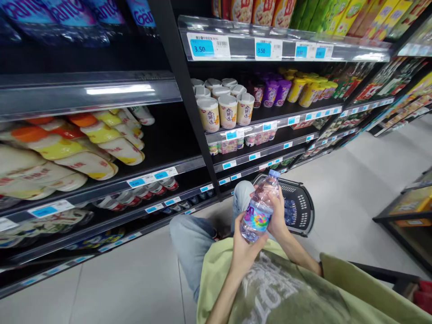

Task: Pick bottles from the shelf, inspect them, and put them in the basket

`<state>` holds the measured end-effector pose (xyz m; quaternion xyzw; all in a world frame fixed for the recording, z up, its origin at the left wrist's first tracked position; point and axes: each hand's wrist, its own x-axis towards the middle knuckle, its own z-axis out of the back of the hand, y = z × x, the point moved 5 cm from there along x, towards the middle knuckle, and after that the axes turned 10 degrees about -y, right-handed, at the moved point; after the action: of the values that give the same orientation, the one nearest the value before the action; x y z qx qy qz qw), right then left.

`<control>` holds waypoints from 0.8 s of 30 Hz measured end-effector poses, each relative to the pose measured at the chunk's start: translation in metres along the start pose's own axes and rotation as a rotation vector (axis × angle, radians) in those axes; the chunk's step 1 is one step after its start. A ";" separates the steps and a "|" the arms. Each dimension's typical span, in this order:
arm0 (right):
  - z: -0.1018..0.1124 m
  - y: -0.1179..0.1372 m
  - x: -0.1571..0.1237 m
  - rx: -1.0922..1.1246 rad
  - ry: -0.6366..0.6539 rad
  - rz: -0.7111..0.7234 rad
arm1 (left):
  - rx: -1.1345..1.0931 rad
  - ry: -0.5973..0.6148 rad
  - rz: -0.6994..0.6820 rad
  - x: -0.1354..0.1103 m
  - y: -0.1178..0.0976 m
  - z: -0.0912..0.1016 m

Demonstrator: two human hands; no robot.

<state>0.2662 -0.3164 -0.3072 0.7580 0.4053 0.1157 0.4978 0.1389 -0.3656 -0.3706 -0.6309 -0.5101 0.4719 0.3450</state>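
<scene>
A clear plastic water bottle (259, 210) with a blue cap and a colourful label is held in front of my body, tilted, cap end up and away from me. My left hand (248, 245) is wrapped around its lower part, near the base. Higher up, my right hand (277, 210) grips the bottle's side below the cap. Just beyond the bottle is a black shopping basket (303, 202) on the floor, with some blue-tinted bottles (289, 211) in it, partly hidden by my right hand and arm.
Shelves run along the left and ahead. White cups (227, 110), purple cups (271, 92) and yellow cups (297, 90) stand on one shelf. Nearer left lie yellow-and-white bottles (84, 157); blue-labelled bottles (74, 15) are above. A low display stand (405, 209) is at right.
</scene>
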 end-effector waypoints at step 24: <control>0.026 0.026 0.040 -0.623 0.399 0.234 | 0.260 -0.044 -0.046 0.013 0.038 0.038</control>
<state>0.3198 -0.3090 -0.3068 0.5741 0.3503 0.4345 0.5991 0.1160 -0.3636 -0.4209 -0.5586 -0.4663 0.5398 0.4234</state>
